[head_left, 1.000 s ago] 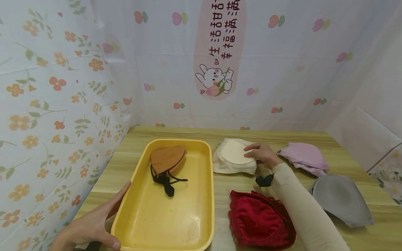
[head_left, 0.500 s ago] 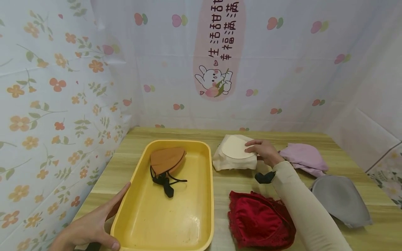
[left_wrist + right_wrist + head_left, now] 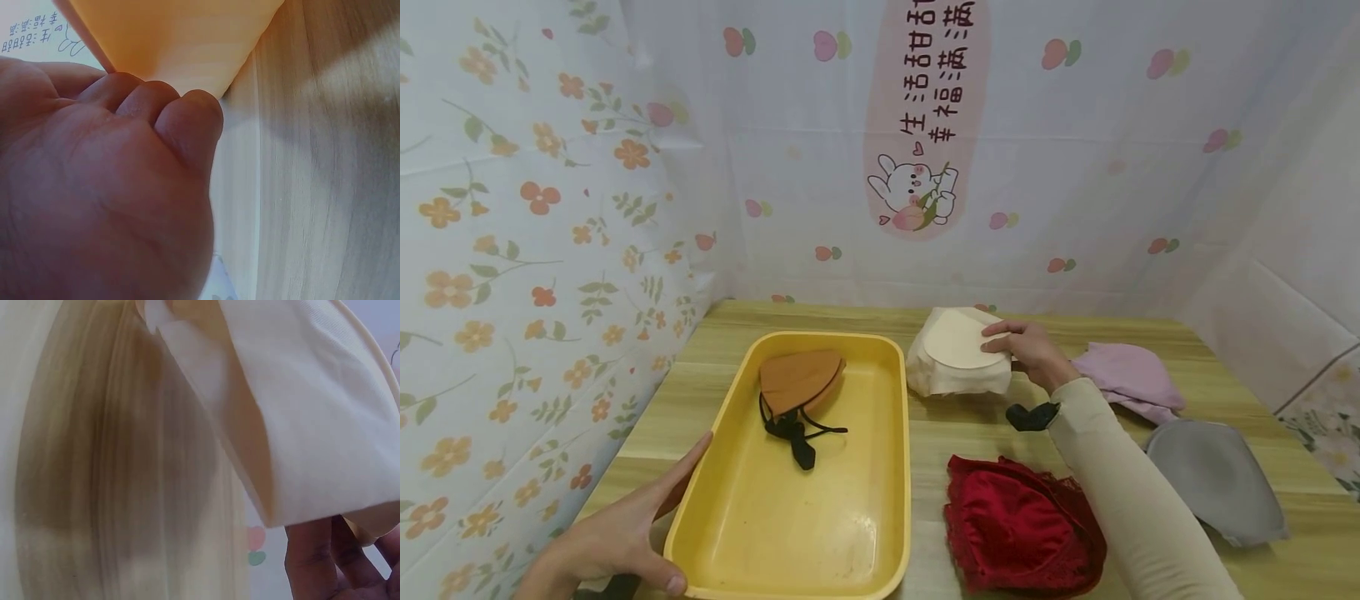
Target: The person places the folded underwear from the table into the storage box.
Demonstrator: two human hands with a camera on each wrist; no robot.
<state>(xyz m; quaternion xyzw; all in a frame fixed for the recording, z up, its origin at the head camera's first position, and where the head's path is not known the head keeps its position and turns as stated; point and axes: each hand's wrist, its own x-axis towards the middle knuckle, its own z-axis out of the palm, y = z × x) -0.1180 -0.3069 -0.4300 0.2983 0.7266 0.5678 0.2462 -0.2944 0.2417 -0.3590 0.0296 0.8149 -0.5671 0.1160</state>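
A folded cream bra [image 3: 955, 379] is raised over the table beyond the tray's right side. My right hand [image 3: 1033, 350] pinches it at its right edge, with fingers on the pale cup. In the right wrist view the cream fabric [image 3: 319, 437] hangs in front of the fingers [image 3: 309, 556]. My left hand [image 3: 617, 533] grips the near left corner of a yellow tray [image 3: 906, 467]. Its curled fingers [image 3: 190, 125] press the outer wall in the left wrist view. Inside the tray, toward the back, lies a folded orange-brown bra [image 3: 801, 379] with black straps.
A folded red lace-trimmed bra [image 3: 1018, 529] lies right of the tray, partly behind the right sleeve [image 3: 1120, 483]. Farther right are a lilac bra [image 3: 1127, 375] and a grey one [image 3: 1213, 475]. Patterned curtains [image 3: 820, 167] hang behind and beside the wooden table [image 3: 940, 437].
My right hand has lifted the cream bra from the table, its lower edge rising and moving slightly toward the back. My left hand has stayed at the tray corner.
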